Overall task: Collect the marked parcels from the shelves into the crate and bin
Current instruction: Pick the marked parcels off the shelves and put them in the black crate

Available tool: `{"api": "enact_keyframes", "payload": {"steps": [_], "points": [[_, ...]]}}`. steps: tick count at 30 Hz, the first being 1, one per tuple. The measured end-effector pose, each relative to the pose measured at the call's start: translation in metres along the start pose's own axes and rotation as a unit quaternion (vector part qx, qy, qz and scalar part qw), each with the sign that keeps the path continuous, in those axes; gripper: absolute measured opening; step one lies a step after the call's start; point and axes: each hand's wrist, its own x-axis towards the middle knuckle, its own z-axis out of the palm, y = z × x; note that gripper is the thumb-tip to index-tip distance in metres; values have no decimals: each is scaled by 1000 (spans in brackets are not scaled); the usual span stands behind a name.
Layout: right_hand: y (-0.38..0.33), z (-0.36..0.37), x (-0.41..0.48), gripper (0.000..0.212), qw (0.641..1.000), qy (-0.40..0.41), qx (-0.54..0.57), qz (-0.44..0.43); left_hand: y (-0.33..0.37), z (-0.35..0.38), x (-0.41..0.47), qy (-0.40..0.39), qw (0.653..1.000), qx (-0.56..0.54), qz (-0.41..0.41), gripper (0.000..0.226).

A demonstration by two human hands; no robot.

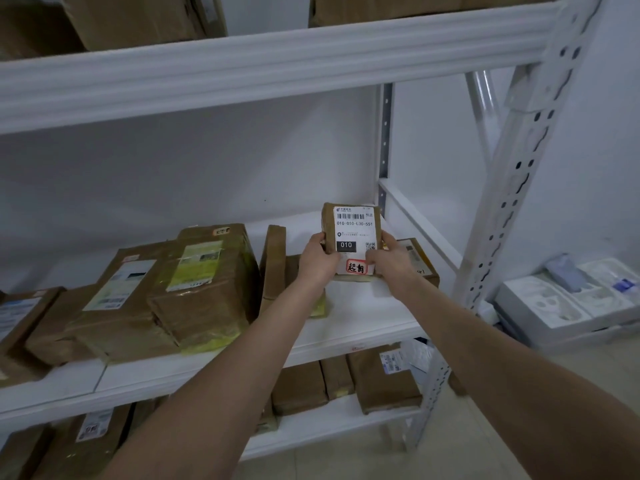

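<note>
A small brown parcel [351, 225] with a white shipping label reading 010 and a red-marked sticker at its lower edge stands tilted up over the middle shelf [360, 320], label toward me. My left hand [317, 259] grips its left side and my right hand [389, 258] grips its lower right corner. Behind my right hand lies another flat brown parcel [420, 261]. No crate or bin is in view.
More brown parcels [194, 285] lie stacked on the left of the middle shelf, and one stands upright [273, 265] by my left wrist. Parcels fill the lower shelf [381, 379] and the top shelf. A white upright post [512, 188] frames the right. White boxes [568, 299] sit on the floor.
</note>
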Motion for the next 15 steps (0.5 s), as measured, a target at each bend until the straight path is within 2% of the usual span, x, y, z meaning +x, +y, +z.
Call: {"api": "enact_keyframes", "payload": {"steps": [8, 15], "points": [[-6, 14, -31, 64, 998, -47, -21, -42, -4, -29, -35, 38, 999, -29, 16, 58], [-6, 9, -78, 68, 990, -102, -41, -84, -13, -47, -101, 81, 992, -93, 20, 70]]}}
